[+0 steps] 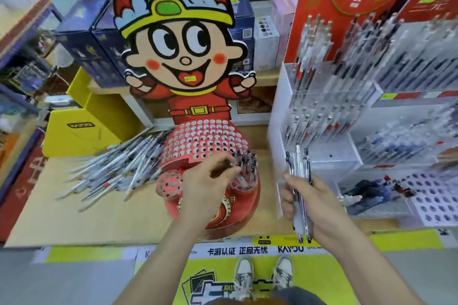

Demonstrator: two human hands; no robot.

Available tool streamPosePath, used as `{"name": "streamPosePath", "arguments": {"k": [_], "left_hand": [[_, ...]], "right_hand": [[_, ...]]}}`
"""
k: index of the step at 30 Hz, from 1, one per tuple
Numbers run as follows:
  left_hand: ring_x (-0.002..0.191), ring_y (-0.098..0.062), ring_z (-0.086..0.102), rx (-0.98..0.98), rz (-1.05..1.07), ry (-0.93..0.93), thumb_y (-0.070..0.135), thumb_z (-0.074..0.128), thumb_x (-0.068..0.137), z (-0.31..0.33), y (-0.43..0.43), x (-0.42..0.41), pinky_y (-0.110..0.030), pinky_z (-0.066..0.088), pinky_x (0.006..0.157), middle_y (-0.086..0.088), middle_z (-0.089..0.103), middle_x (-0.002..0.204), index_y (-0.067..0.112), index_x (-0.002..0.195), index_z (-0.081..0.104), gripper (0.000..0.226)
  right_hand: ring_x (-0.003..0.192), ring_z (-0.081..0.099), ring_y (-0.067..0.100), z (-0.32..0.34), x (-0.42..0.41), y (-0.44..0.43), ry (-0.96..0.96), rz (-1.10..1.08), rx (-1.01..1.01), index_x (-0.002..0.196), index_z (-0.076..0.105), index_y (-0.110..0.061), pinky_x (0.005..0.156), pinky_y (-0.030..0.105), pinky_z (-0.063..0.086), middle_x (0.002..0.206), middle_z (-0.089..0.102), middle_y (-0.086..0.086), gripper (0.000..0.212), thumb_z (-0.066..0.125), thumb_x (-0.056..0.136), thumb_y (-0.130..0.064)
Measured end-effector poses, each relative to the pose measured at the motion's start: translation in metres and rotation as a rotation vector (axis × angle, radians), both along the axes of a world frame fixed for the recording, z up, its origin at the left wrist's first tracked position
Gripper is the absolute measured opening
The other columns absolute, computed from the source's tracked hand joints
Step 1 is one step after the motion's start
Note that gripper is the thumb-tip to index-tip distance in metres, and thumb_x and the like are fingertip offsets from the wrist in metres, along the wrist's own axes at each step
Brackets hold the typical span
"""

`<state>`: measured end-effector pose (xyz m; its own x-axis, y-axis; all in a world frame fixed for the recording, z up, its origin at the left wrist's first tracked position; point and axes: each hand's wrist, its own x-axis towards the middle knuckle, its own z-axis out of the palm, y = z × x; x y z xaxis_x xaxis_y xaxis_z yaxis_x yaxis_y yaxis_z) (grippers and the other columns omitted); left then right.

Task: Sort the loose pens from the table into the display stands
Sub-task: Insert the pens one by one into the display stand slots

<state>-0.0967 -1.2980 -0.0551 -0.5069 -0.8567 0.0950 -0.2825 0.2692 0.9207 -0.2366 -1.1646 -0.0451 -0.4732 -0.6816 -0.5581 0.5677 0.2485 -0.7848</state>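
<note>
loose pens (116, 171) lay heaped on the table (74, 218), centre left of the frame.
just right of the heap stood the red cartoon stand (205, 141), with a cluster of pens (246, 158) upright in its holes. the left hand (205, 186) had curled fingertips pinching what looked like one pen (231, 165) at that cluster, though blur hid the detail. right of centre, the right hand (309, 203) was wrapped round an upright bundle of pens (298, 168), before the clear acrylic stand (322, 106).

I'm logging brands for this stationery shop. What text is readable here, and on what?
"KAYOU": yellow cardboard box.
"KAYOU": yellow-and-white table-edge strip.
"卡游认证 正品无忧": same strip.
Red pen-stand header card: characters too blurred to read.
</note>
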Motion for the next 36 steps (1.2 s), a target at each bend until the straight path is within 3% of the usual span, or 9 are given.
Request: {"name": "streamPosePath", "arguments": {"k": [6,9,12,15,18,20,23,31,36], "left_hand": [[0.075,0.001,0.061,-0.219,-0.162,-0.198,0.018,0.076,0.08,-0.019,0.006,0.0,-0.014,0.045,0.07,0.021,0.066,0.086,0.032,0.094,0.06,0.025],[0.075,-0.008,0.063,-0.354,-0.209,-0.253,0.024,0.066,0.085,-0.02,0.004,-0.003,-0.025,0.048,0.07,0.005,0.072,0.082,0.025,0.094,0.067,0.01],[0.073,-0.02,0.069,-0.516,-0.279,-0.366,0.016,0.061,0.085,-0.018,0.002,-0.007,-0.028,0.054,0.06,-0.004,0.073,0.081,0.013,0.104,0.069,0.021],[0.063,-0.021,0.066,-0.596,-0.251,-0.376,0.029,0.055,0.086,-0.014,0.003,-0.013,-0.027,0.054,0.052,-0.003,0.069,0.074,0.01,0.093,0.071,0.026],[0.058,-0.017,0.062,-0.643,-0.216,-0.407,0.036,0.058,0.082,-0.013,0.005,-0.022,-0.025,0.051,0.047,-0.001,0.063,0.07,0.011,0.081,0.073,0.029],[0.058,-0.02,0.062,-0.599,-0.218,-0.424,0.033,0.067,0.078,-0.01,0.004,-0.023,-0.028,0.051,0.048,-0.001,0.062,0.069,0.011,0.079,0.072,0.022],[0.077,-0.021,0.064,-0.506,-0.247,-0.475,0.034,0.069,0.085,-0.006,0.002,-0.02,-0.032,0.05,0.065,-0.002,0.068,0.083,0.015,0.093,0.074,0.021],[0.077,-0.016,0.064,-0.393,-0.194,-0.549,0.046,0.065,0.085,0.001,0.005,-0.022,-0.032,0.05,0.07,0.005,0.069,0.083,0.025,0.108,0.065,0.031],[0.063,-0.008,0.061,0.181,-0.179,-0.03,0.04,0.064,0.084,0.04,0.017,-0.02,-0.025,0.049,0.057,0.006,0.069,0.076,0.031,0.094,0.069,0.014]], "right_hand": [[0.046,0.049,0.021,-0.002,0.003,0.003,0.083,0.043,-0.028,0.093,0.05,-0.006,0.043,0.027,0.04,0.061,0.05,0.005,0.019,0.064,0.09,-0.019],[0.044,0.045,0.019,-0.006,0.004,0.004,0.237,0.101,-0.008,0.093,0.051,-0.012,0.043,0.026,0.038,0.056,0.053,-0.004,0.022,0.07,0.086,-0.02],[0.047,0.048,0.017,-0.008,0.004,0.006,0.304,0.18,0.023,0.127,0.039,-0.035,0.045,0.026,0.042,0.054,0.055,-0.006,0.049,0.068,0.09,-0.024],[0.053,0.052,0.018,-0.006,0.003,0.006,0.369,0.233,0.039,0.134,0.021,-0.057,0.056,0.029,0.046,0.058,0.054,0.006,0.062,0.057,0.098,-0.02],[0.055,0.053,0.02,-0.005,0.001,0.006,0.384,0.238,-0.003,0.137,0.037,-0.035,0.061,0.036,0.048,0.066,0.058,0.007,0.048,0.058,0.098,-0.019],[0.054,0.056,0.019,-0.002,0.001,0.007,0.321,0.186,-0.055,0.112,0.052,-0.011,0.057,0.036,0.048,0.067,0.06,0.005,0.024,0.064,0.092,-0.018],[0.048,0.053,0.019,0.005,0.004,0.008,0.166,0.111,-0.136,0.087,0.054,-0.005,0.049,0.032,0.045,0.065,0.061,0.007,0.024,0.071,0.078,-0.021],[0.042,0.042,0.015,0.008,0.009,0.011,0.058,0.099,-0.17,0.092,0.051,-0.007,0.044,0.026,0.035,0.061,0.058,0.005,0.032,0.073,0.073,-0.021],[0.045,0.04,0.017,0.01,0.008,0.011,0.098,0.201,-0.175,0.088,0.051,-0.011,0.044,0.024,0.034,0.058,0.051,0.004,0.038,0.079,0.071,-0.031]]}}
